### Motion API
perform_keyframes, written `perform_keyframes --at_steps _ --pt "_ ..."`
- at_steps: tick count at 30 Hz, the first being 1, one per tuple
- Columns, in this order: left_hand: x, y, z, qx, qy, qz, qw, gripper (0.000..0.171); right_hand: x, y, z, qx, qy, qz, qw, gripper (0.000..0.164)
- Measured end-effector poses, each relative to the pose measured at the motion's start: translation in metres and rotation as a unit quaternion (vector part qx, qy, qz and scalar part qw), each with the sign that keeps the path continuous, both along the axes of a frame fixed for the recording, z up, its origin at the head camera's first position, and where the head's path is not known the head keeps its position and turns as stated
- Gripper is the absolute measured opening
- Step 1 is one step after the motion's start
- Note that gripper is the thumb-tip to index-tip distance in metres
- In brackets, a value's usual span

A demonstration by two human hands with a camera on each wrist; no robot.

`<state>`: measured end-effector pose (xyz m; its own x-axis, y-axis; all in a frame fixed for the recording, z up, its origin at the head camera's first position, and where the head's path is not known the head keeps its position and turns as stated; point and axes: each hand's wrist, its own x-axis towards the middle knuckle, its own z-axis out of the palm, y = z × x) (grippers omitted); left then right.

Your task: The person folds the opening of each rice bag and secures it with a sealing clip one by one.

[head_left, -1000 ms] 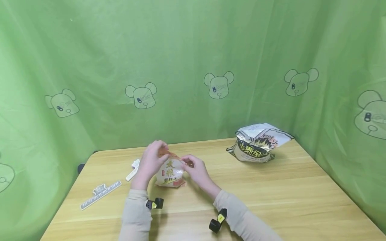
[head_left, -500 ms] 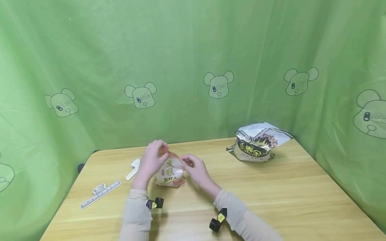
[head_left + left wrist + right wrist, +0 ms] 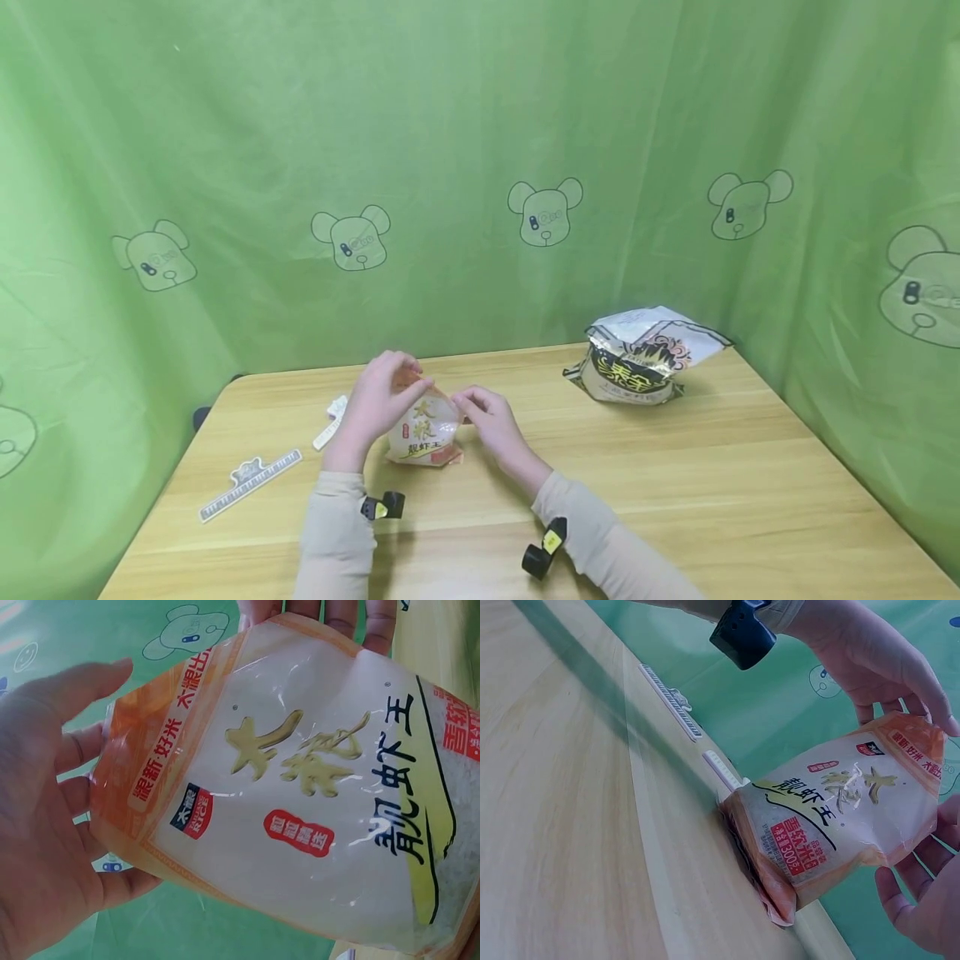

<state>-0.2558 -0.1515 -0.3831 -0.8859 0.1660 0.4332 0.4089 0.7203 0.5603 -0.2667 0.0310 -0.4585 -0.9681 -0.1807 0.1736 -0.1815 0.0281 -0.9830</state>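
A white and orange bag of rice stands on the table between the hands, its label facing the head camera. My left hand is at its upper left, with fingers behind the orange top edge. In the left wrist view, the left thumb sticks out apart from the bag. My right hand pinches the bag's upper right corner; in the right wrist view that hand is partly cut off, and its other fingers are loosely bent beside the bag's edge. The contact behind the bag is hidden.
Two white clips with keyboard patterns lie left of the bag on the wooden table. A second, black and white bag stands at the back right. Green curtain hangs behind the table.
The left thumb has moved off the bag's top edge. My right hand has shifted slightly, its grip now at the corner, and the orange top has spread out. The bag's base has stayed put.
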Motion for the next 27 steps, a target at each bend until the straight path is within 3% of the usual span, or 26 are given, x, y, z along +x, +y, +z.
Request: perform_keyframes --at_steps 9,12,22,27 --pt "-0.002 0.001 0.0 0.001 -0.004 0.003 1.0 0.023 0.014 0.001 0.023 0.0 -0.005 0.019 1.0 0.019" --pt "-0.002 0.0 0.0 0.005 -0.002 -0.002 1.0 0.021 0.015 0.001 0.025 0.008 -0.003 0.024 1.0 0.021" --pt "0.0 -0.003 0.001 0.005 -0.021 -0.015 0.9997 0.023 0.016 0.0 0.024 0.04 0.007 0.019 0.999 0.023" --pt "-0.001 -0.004 0.001 0.005 -0.021 -0.019 0.9996 0.022 0.006 -0.001 0.01 0.046 0.009 0.019 0.999 0.023"
